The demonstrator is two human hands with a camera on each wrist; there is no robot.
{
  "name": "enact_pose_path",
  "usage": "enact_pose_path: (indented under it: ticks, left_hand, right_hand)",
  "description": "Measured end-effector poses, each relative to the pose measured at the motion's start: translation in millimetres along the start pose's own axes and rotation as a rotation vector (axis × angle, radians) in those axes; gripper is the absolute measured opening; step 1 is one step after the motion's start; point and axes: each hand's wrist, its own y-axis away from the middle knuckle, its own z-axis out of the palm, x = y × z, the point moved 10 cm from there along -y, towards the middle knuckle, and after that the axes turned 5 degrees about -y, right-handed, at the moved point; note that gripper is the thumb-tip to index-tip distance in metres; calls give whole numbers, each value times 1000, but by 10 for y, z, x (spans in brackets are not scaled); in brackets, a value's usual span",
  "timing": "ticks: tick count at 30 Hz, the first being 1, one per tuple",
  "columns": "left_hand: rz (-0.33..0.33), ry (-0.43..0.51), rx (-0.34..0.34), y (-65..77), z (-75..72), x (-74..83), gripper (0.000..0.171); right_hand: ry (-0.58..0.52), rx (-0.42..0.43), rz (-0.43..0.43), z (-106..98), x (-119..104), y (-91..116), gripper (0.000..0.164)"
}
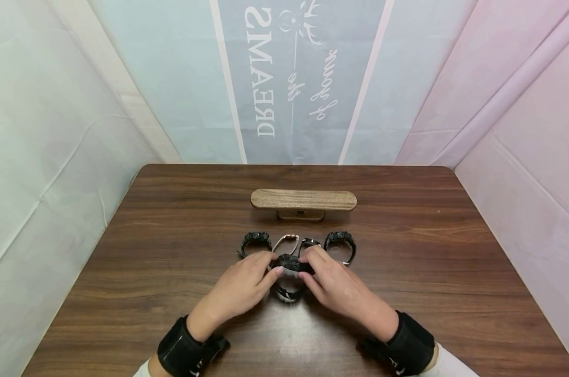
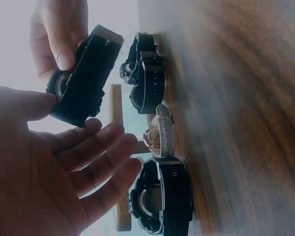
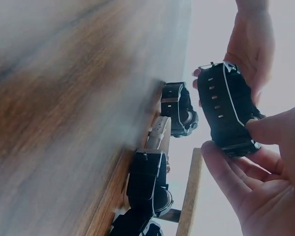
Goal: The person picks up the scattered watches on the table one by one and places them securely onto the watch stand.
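Observation:
Both hands hold one black chunky wristwatch (image 1: 291,263) with its strap closed in a loop, above the middle of the table. My left hand (image 1: 239,285) has its thumb and index finger at the left side of the case; its other fingers spread loosely in the left wrist view. My right hand (image 1: 341,288) pinches the opposite side of the watch between thumb and fingers. The holed strap (image 3: 216,101) faces the right wrist camera. Just beyond the hands stand a black watch (image 1: 256,238), a white-strapped watch (image 2: 160,132), a slim black-strapped watch (image 2: 151,86) and another black watch (image 1: 341,238).
A wooden T-shaped display stand (image 1: 303,200) is behind the row of watches. The brown wood-grain table (image 1: 407,220) reaches back to a blue printed cloth (image 1: 298,78). White cloth (image 1: 53,131) hangs at the left side. Both wrists wear black bands (image 1: 409,343).

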Motion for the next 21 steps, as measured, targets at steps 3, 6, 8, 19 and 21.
enact_pose_path:
  ticks: [3,6,8,19,21]
  left_hand:
    - [12,48,-10,-5,-13,-1,44]
    - [11,132,-40,-6,-9,-16,40]
    - [13,191,-52,-9,-15,-22,35]
    - [72,258,-19,-23,-107,-44,25]
    - [85,262,-15,-28,-129,-46,25]
  right_hand:
    - [-3,13,-11,-19,-21,-9,22]
    - [-9,19,-18,-33,-35,-14,23]
    - [-14,21,-22,-37,-42,-14,24]
    - [-54,55,-34,-121,-93,-31,40]
    - [-61,56,-26,-139,-98,-33,46]
